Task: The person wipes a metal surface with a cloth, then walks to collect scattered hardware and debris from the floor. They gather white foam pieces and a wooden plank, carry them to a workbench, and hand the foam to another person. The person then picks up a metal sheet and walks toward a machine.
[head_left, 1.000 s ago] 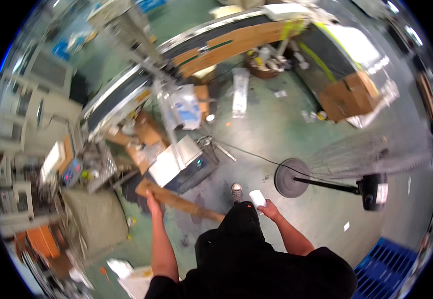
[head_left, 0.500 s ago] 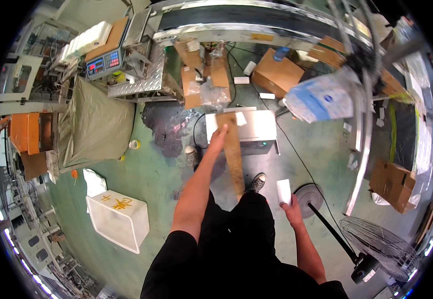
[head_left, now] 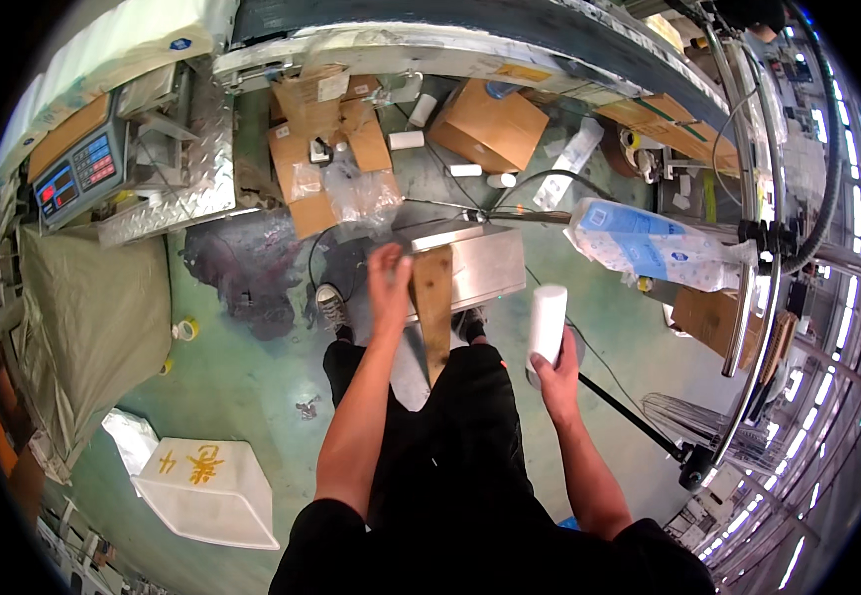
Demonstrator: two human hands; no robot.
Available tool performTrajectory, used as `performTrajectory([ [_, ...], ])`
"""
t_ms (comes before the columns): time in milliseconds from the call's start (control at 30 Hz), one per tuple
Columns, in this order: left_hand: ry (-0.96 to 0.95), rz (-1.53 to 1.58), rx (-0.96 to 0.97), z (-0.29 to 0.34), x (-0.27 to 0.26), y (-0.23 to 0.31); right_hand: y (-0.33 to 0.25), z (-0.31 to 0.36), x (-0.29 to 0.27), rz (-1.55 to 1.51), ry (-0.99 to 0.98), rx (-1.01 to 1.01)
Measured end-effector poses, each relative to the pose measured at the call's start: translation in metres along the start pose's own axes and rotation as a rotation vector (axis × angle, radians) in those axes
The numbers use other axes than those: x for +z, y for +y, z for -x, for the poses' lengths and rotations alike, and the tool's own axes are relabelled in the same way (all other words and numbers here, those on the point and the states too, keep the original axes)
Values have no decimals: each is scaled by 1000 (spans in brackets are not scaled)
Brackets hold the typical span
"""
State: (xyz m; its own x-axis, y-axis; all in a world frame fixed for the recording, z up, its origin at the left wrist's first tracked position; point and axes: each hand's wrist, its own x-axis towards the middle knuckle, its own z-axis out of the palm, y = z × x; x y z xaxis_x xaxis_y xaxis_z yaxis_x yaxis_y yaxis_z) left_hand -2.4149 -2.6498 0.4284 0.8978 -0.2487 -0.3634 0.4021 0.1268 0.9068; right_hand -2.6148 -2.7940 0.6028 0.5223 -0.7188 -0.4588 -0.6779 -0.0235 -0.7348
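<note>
My right hand (head_left: 557, 375) is closed around the lower end of an upright white paper roll (head_left: 549, 319). My left hand (head_left: 388, 288), slightly blurred, is at the left edge of a long wooden board (head_left: 434, 302), its fingers apart and nothing in them. The board slants from a low silver metal box (head_left: 491, 266) toward my legs. Another white roll (head_left: 447, 238) lies along the top edge of that box, at the far end of the board.
A conveyor (head_left: 381, 45) crosses the far side. Below it are cardboard boxes (head_left: 490, 124) and several white rolls. A wrapped blue-and-white pack (head_left: 639, 243) stands right, near metal rails. At left are a scale (head_left: 78, 174), a covered stack (head_left: 103, 317) and a white bin (head_left: 214, 501).
My left hand has let go of the board and moved to its left side. My right hand has raised the roll and brought it inward. The view has shifted forward and right.
</note>
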Motion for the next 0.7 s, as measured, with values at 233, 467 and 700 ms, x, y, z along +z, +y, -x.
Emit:
performTrajectory([
  [233,-144,140,137,35,40,176,-121,-65,73,28,-482,-495],
  [467,19,498,177,-7,-43,159,-111,-247,120,-96,-213,-544],
  [700,211,405,-169,-62,-116,32,137,-513,144,858,-173,27],
])
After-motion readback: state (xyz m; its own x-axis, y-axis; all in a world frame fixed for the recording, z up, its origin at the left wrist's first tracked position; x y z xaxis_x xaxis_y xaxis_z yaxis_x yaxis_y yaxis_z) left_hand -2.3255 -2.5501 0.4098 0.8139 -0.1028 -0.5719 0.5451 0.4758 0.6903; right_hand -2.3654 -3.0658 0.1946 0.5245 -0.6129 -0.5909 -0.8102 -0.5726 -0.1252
